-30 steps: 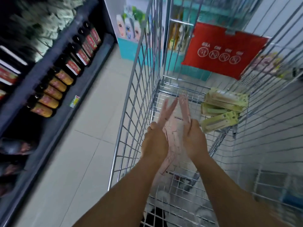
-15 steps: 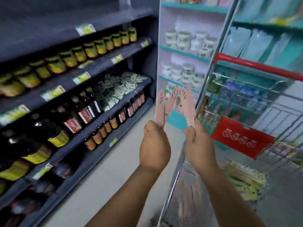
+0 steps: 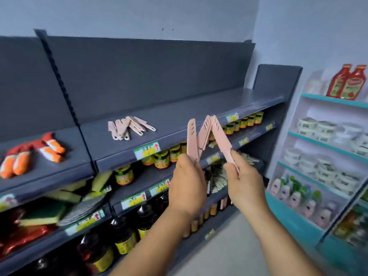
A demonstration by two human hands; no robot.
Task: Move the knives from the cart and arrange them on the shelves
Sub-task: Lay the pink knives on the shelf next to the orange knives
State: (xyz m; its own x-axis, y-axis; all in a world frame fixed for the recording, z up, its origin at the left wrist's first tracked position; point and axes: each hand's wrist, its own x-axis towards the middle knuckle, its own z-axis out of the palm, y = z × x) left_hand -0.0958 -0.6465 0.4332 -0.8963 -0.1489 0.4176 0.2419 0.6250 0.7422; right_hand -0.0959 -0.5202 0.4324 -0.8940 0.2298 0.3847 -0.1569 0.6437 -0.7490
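My left hand (image 3: pixel 187 182) grips two pink sheathed knives (image 3: pixel 192 140) by their handles, blades fanned upward. My right hand (image 3: pixel 244 180) grips another pink knife or two (image 3: pixel 221 134), tilted left so the tips meet those from the left hand. A small pile of the same pink knives (image 3: pixel 129 127) lies on the dark grey top shelf (image 3: pixel 199 108), to the upper left of my hands. Both hands are held in the air in front of the shelf edge. The cart is out of view.
Orange and white packs (image 3: pixel 33 154) lie on the top shelf at left. Jars (image 3: pixel 162 158), sponges (image 3: pixel 65 196) and dark bottles (image 3: pixel 123 232) fill the lower shelves. A teal and white rack (image 3: pixel 326 156) with tubs stands at the right. Right of the knife pile the top shelf is bare.
The view swung up from the cart to the grey shelving. Both hands lifted the pink knives out of the cart and up toward the top shelf.
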